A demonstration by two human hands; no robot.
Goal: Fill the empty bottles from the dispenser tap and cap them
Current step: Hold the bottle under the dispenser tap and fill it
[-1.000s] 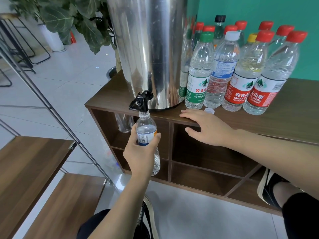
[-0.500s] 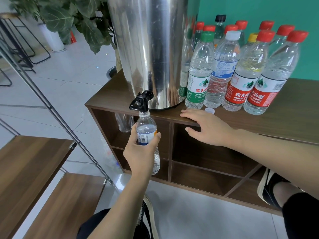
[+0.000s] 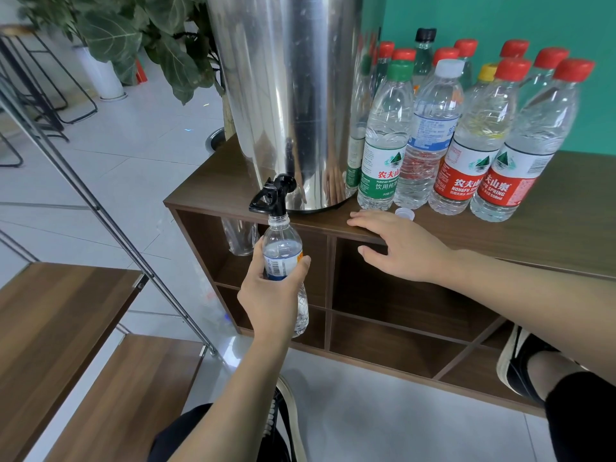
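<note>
Our left hand (image 3: 273, 295) grips the small clear plastic bottle (image 3: 283, 258) under the black dispenser tap (image 3: 271, 200), nearly full; our right hand (image 3: 400, 248) rests flat, fingers straight, near the loose white cap (image 3: 404, 213). Capping remains.

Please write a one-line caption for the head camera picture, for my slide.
Left hand holds an uncapped bottle under the dispenser tap; right hand rests near a loose cap.

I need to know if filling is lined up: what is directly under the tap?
The open mouth of a small bottle sits right under the black tap, gripped by the left hand. The fingers cover part of its label; no water stream is discernible.
</note>
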